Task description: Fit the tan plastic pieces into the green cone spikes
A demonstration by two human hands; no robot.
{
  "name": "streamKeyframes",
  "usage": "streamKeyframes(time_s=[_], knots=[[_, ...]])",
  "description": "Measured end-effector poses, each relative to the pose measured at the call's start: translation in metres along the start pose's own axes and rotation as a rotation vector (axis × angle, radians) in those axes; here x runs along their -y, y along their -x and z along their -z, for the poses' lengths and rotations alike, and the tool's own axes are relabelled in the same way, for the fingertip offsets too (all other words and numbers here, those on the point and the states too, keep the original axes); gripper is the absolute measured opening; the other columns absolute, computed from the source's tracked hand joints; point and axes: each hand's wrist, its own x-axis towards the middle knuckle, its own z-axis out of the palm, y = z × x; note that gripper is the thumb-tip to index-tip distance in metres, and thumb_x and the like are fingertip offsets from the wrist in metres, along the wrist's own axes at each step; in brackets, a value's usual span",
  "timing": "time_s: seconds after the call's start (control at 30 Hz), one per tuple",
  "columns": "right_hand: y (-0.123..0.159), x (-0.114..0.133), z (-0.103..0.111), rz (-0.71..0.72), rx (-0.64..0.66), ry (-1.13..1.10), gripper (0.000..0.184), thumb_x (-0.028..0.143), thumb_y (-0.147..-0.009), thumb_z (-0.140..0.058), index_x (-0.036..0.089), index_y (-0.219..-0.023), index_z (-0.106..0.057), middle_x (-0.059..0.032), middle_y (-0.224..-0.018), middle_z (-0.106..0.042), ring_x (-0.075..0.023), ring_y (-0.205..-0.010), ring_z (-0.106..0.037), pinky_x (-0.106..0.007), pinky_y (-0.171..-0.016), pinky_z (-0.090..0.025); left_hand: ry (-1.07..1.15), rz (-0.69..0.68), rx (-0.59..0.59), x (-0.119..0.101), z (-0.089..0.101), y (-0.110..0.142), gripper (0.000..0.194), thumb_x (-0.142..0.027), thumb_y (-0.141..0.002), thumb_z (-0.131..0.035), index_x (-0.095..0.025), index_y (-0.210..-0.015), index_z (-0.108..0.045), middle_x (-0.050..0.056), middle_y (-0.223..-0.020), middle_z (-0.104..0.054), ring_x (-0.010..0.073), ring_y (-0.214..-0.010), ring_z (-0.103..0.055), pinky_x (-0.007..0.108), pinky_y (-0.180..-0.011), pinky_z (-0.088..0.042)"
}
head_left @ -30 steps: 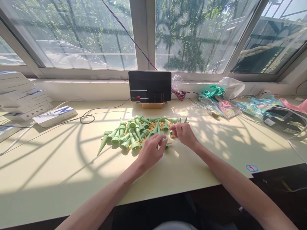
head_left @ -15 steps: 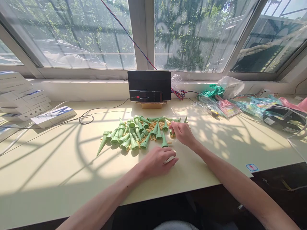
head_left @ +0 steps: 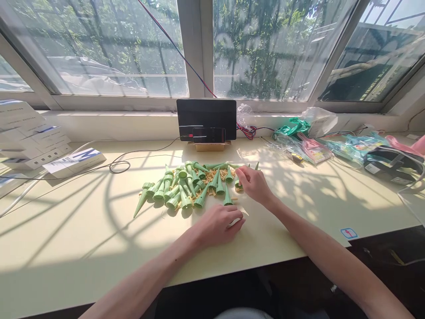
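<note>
Green plastic cone-shaped spikes [head_left: 166, 186], several with collared wide ends, lie and stand in a loose heap mid-table. Small tan peg-like pieces [head_left: 212, 176] are scattered among them. One upright cone [head_left: 227, 196] stands just beyond my left hand [head_left: 224, 223], which rests on the tabletop with its fingers loosely apart and nothing in them. At the heap's right end, my right hand [head_left: 254, 182] has its fingers curled and pinched together. A green collared piece [head_left: 238, 184] shows beside its fingertips; whatever they hold is hidden.
A dark tablet [head_left: 207, 110] with a phone [head_left: 209, 134] before it stands behind the heap. White boxes [head_left: 75, 161] and looping cables lie left. Plastic bags [head_left: 295, 128], a yellow-black tool [head_left: 297, 157] and a black strapped object [head_left: 393, 166] lie right.
My left hand has drawn back from the cones toward the table's front and come to rest, uncovering an upright cone. My right hand has stayed at the heap's right end, shifting only slightly.
</note>
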Motion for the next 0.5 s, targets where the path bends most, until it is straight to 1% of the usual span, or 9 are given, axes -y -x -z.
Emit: streamKeyframes(time_s=[0.07,0.13,0.23,0.3,0.37,0.43,0.5], knots=[[0.000,0.000,0.001,0.023,0.013,0.041,0.035,0.043,-0.101,-0.045,0.018,-0.088,-0.066,0.0022,-0.057,-0.057,-0.0121,-0.049,-0.045,-0.026,-0.053,-0.033,-0.001,0.001,-0.003,0.000,0.000,0.000,0.037,-0.027,-0.100,-0.040,-0.020,-0.066,-0.055,0.001,-0.061,-0.051,0.0120,-0.052,-0.043,0.030,-0.054,-0.032],[0.000,-0.001,0.002,0.070,0.045,0.083,0.030,0.038,-0.100,-0.048,0.017,-0.091,-0.067,0.0013,-0.060,-0.059,-0.0119,-0.049,-0.045,-0.026,-0.055,-0.033,-0.003,0.005,-0.009,0.001,0.000,0.000,0.035,-0.027,-0.099,-0.042,-0.020,-0.067,-0.056,0.001,-0.061,-0.052,0.0118,-0.052,-0.043,0.030,-0.053,-0.032],[0.003,-0.009,0.005,0.191,0.124,0.172,0.023,0.031,-0.099,-0.050,0.017,-0.097,-0.068,-0.0030,-0.075,-0.067,-0.0121,-0.053,-0.049,-0.026,-0.058,-0.035,-0.005,0.005,-0.005,0.001,0.000,-0.001,0.034,-0.026,-0.098,-0.042,-0.020,-0.069,-0.058,0.002,-0.062,-0.053,0.0120,-0.052,-0.045,0.030,-0.053,-0.033],[0.008,-0.016,0.008,0.287,0.156,0.251,0.021,0.027,-0.098,-0.050,0.017,-0.099,-0.068,-0.0054,-0.083,-0.068,-0.0126,-0.056,-0.050,-0.025,-0.058,-0.034,-0.004,-0.004,-0.002,0.000,-0.001,-0.001,0.034,-0.025,-0.098,-0.043,-0.020,-0.068,-0.058,0.001,-0.062,-0.052,0.0120,-0.052,-0.045,0.030,-0.052,-0.032],[0.014,-0.023,0.010,0.335,0.134,0.289,0.021,0.026,-0.097,-0.050,0.016,-0.098,-0.069,-0.0062,-0.083,-0.068,-0.0127,-0.056,-0.050,-0.025,-0.057,-0.033,-0.001,-0.020,-0.011,0.001,-0.002,-0.001,0.034,-0.024,-0.097,-0.044,-0.019,-0.067,-0.057,0.001,-0.062,-0.051,0.0115,-0.052,-0.044,0.030,-0.052,-0.031],[0.019,-0.028,0.011,0.323,0.077,0.259,0.020,0.024,-0.097,-0.050,0.014,-0.095,-0.068,-0.0053,-0.079,-0.066,-0.0111,-0.052,-0.047,-0.025,-0.057,-0.034,-0.002,-0.040,-0.027,0.001,-0.004,-0.001,0.032,-0.022,-0.096,-0.046,-0.019,-0.065,-0.054,0.000,-0.060,-0.048,0.0107,-0.051,-0.041,0.029,-0.051,-0.030],[0.022,-0.030,0.011,0.305,0.068,0.225,0.018,0.022,-0.095,-0.052,0.014,-0.096,-0.068,-0.0043,-0.077,-0.066,-0.0104,-0.050,-0.045,-0.025,-0.057,-0.036,-0.009,-0.052,-0.044,0.002,-0.006,-0.001,0.032,-0.021,-0.094,-0.048,-0.019,-0.062,-0.051,-0.002,-0.058,-0.044,0.0101,-0.050,-0.036,0.029,-0.050,-0.027]])
